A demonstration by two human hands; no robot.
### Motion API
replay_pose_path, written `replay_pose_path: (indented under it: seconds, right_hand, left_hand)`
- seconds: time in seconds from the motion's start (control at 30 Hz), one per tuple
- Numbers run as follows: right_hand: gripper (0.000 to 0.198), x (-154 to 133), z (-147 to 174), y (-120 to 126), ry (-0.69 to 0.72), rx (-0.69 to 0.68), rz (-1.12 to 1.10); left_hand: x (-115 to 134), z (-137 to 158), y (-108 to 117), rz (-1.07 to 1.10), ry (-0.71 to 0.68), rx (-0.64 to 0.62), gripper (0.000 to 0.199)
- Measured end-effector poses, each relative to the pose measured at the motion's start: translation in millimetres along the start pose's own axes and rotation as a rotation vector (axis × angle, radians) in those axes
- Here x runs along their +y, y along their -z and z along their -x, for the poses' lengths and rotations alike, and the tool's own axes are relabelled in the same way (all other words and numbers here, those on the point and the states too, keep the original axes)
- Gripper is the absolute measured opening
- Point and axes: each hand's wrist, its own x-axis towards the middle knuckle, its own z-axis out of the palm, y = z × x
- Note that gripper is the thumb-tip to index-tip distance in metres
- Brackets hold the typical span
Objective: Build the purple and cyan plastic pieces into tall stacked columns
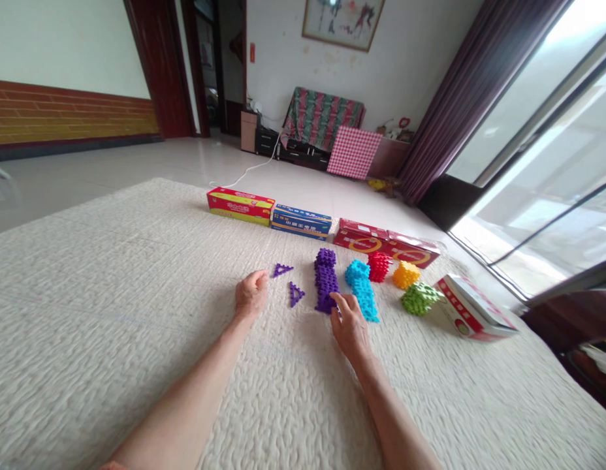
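Observation:
My left hand (251, 294) is closed above the cream quilted cover; anything inside its curled fingers is hidden. Two flat purple plastic triangles (296, 295) with knobbed edges lie just to its right. Further right is a long purple row of interlocking plastic pieces (326, 277), with a raised cube-like part at its far end. The thumb and forefinger of my right hand (350, 323) pinch at the near end of this row. Next to that hand lies a light-blue row of similar pieces (362, 290), also raised at its far end.
Red (379, 266), yellow (406, 275) and green knobbed clusters (420, 298) sit to the right. A white-and-red box (474, 310) stands beyond them. Behind stretches a line of cartons: red-yellow (241, 205), blue (302, 222) and dark red (362, 236).

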Motion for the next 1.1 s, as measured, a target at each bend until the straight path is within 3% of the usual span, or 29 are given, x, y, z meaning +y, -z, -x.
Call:
replay_pose_path:
  seconds: [0.27, 0.4, 0.6, 0.67, 0.87, 0.97, 1.1]
  right_hand:
    - [0.029, -16, -1, 6, 0.067, 0.043, -0.019]
    - [0.030, -39, -9, -1, 0.189, -0.127, -0.040]
    - [0.041, -66, -34, -25, 0.341, -0.353, 0.216]
    - [0.037, -73, -42, -31, 0.304, -0.415, 0.263]
    - [0.018, -92, -53, -43, -0.002, -0.485, 0.312]
    - [0.017, -90, -51, -46, -0.017, -0.464, 0.222]
    - [0.025, -78, -38, -39, 0.115, -0.451, -0.048]
  left_hand:
    - [-1, 0, -1, 0.016, -0.016, -0.001, 0.033]
    - [-2, 0, -2, 0.020, -0.022, 0.005, 0.033]
    - [-1, 0, -2, 0.023, -0.046, 0.015, 0.031]
    - [0, 0, -2, 0.023, -0.053, 0.019, 0.031]
    - [1, 0, -2, 0.027, -0.058, 0.026, 0.029]
    - [1, 0, -3, 0.029, -0.060, 0.028, 0.029]
    - [1, 0, -3, 0.019, -0.052, 0.021, 0.029]
